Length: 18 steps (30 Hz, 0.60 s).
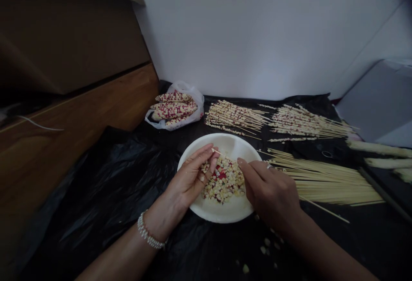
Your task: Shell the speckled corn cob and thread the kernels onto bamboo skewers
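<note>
My left hand (188,180) is over the left side of a white bowl (209,215), its fingers curled around some loose corn kernels (204,168). A pale kernel sits between its thumb and fingertips, at the tip of a thin bamboo skewer (325,210). Over the bowl's right rim, my right hand (270,186) is closed around that skewer, whose other end sticks out behind the hand to the lower right. Cream and dark red corn kernels (222,188) cover the bowl's bottom, with a red patch showing among them.
Behind the bowl lie a plastic bag (199,101) of speckled corn cobs (175,109) and two piles of kernel-threaded skewers (231,116). Bare skewers (331,182) lie to the right, near stripped cobs (383,148). Black plastic sheeting (106,199) lies underneath, with stray kernels (265,246).
</note>
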Tool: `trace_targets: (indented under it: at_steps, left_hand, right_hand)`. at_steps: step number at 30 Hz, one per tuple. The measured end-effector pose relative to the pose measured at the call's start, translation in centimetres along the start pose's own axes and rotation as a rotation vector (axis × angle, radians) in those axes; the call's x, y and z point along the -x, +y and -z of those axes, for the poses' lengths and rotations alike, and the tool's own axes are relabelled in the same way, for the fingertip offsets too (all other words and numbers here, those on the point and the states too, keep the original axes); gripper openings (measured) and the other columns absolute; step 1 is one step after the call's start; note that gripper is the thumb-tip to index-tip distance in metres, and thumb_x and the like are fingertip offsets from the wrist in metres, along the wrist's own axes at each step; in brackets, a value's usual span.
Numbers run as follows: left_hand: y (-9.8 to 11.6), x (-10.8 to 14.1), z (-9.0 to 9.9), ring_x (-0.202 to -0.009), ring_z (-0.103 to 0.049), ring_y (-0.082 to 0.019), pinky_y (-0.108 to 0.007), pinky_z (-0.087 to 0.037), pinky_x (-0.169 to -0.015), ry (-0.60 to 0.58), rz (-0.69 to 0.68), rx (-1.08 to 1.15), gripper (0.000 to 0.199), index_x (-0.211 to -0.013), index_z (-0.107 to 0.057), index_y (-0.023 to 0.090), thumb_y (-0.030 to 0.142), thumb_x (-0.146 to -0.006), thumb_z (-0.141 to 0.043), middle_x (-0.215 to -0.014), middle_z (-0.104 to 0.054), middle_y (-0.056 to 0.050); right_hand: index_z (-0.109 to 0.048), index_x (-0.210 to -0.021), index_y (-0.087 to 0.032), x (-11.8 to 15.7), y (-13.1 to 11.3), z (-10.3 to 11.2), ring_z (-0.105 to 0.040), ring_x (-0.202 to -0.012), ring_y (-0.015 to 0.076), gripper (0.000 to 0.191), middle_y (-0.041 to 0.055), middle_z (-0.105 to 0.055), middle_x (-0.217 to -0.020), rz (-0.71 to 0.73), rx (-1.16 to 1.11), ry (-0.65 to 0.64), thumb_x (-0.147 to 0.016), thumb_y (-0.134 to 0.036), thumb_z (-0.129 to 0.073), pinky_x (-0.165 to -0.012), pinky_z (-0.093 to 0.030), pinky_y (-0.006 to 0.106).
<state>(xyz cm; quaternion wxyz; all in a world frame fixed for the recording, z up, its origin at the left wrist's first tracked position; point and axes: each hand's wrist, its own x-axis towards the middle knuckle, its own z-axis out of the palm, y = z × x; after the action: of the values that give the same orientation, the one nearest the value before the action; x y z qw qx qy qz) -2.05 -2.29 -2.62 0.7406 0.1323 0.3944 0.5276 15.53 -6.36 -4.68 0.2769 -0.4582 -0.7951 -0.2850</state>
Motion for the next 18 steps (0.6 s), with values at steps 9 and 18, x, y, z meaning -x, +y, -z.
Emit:
trace_targets:
  at_steps: [9,18]
  left_hand:
    - [-0.10,-0.07,0.24,-0.079,-0.067,-0.011,-0.018,-0.055,-0.077,-0.033,0.051,-0.025,0.022,-0.099,-0.068,0.011,0.006,-0.078,-0.062,-0.086,-0.071,-0.006]
    - [0.17,-0.33,0.69,-0.100,-0.065,-0.022,-0.034,-0.051,-0.092,-0.105,0.110,0.104,0.033,-0.110,-0.058,0.000,0.000,-0.079,-0.046,-0.108,-0.066,-0.018]
  right_hand:
    - [-0.064,-0.109,-0.011,-0.10,0.24,0.43,-0.052,-0.070,0.0159,0.029,0.0048,-0.065,-0.079,0.048,0.040,0.007,-0.082,-0.012,-0.055,-0.060,-0.033,0.030]
    - [-0.066,-0.106,-0.016,-0.16,0.44,0.36,-0.049,-0.065,0.0133,0.026,0.0019,-0.065,-0.076,-0.031,0.017,0.042,-0.082,-0.014,-0.057,-0.057,-0.030,0.028]
